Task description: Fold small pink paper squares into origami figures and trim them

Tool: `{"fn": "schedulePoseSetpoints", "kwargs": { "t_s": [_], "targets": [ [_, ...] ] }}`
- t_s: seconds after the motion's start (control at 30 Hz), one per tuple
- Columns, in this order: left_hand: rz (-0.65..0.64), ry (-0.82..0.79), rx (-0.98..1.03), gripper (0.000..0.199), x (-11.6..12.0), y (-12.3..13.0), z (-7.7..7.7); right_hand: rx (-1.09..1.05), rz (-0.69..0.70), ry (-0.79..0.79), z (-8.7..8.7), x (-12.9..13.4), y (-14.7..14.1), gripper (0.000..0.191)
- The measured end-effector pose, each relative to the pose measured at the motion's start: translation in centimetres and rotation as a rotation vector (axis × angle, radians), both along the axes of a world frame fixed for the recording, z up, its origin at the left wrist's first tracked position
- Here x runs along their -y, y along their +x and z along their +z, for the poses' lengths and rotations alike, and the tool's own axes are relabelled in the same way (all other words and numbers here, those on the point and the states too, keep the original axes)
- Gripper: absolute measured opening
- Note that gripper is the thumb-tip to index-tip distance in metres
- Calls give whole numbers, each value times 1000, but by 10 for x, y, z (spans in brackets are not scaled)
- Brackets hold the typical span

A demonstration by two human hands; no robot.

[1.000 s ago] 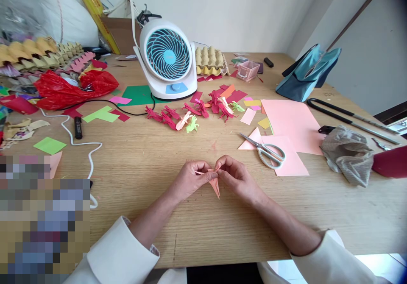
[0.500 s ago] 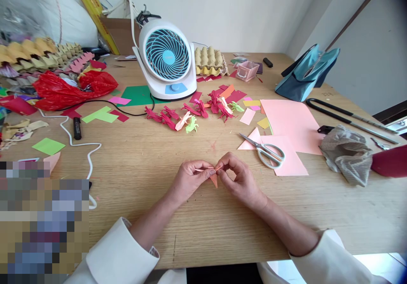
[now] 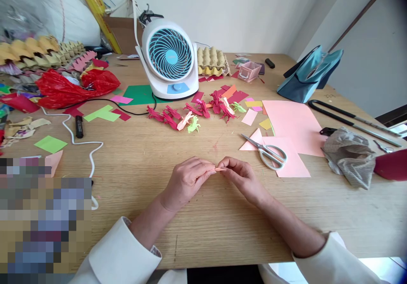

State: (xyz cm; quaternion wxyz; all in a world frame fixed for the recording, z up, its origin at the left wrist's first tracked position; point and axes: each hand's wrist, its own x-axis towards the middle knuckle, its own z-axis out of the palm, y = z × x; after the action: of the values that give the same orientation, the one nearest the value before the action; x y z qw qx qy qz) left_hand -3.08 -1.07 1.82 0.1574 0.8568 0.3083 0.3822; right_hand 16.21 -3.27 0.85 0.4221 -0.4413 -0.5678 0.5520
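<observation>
Salmon-orange folded paper (image 3: 219,169): at the fingertips, in the gap where the left hand (image 3: 190,177) and the right hand (image 3: 240,179) meet; only a narrow sliver shows.
Long axis: the visible sliver runs roughly left to right, from 1 hand to the other; the rest is hidden behind fingers.
Nearer hand: neither, as both touch the paper; the left covers more of it.
Left fingers: closed narrowly on the paper, thumb towards the wearer, knuckles arched over.
Right fingers: thumb and forefinger in a tight pinch at the paper's other end, the remaining fingers curled.
Folded paper figures (image 3: 170,118): beyond the hands, a loose band of crimson, 2 pale green and some pale pink.
Scissors (image 3: 272,157): beyond the right hand and to its right, lying over pink paper, blades pointing away and leftwards.
Pink sheet (image 3: 292,125): farther out past the scissors, flat.
Marker pen (image 3: 79,127): well to the left of the left hand, beside a white cord (image 3: 93,160).
Wood-grain table (image 3: 136,148): beneath both hands, scuffed and marked.
Desk fan (image 3: 171,57): beyond the figures, facing the hands.
Room: pale wall (image 3: 241,17) behind everything; teal bag (image 3: 307,78) far right.
</observation>
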Motion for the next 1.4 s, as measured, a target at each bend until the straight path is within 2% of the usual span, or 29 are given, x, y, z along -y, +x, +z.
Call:
{"fn": "schedulePoseSetpoints", "kwargs": {
  "t_s": [0.23,0.5,0.67,0.77,1.0,1.17,1.4],
  "targets": [
    [-32,38,-84,16,-2,-1,-2,17,11,-93,0,-3,4,38],
    [-36,-204,84,10,0,5,-5,-17,11,-188,0,-3,3,38],
    [-34,-275,144,11,0,8,-10,-14,10,-226,2,-3,2,36],
    [0,-231,121,10,1,9,-11,-3,18,-236,2,-3,2,35],
    [81,-15,-6,11,6,8,-8,-11,25,-266,1,-5,4,34],
    [120,31,-47,13,6,8,-8,-18,37,-270,1,-6,5,34],
    [103,76,-69,12,5,9,-9,-9,36,-266,4,-6,6,33]
  ]
}}
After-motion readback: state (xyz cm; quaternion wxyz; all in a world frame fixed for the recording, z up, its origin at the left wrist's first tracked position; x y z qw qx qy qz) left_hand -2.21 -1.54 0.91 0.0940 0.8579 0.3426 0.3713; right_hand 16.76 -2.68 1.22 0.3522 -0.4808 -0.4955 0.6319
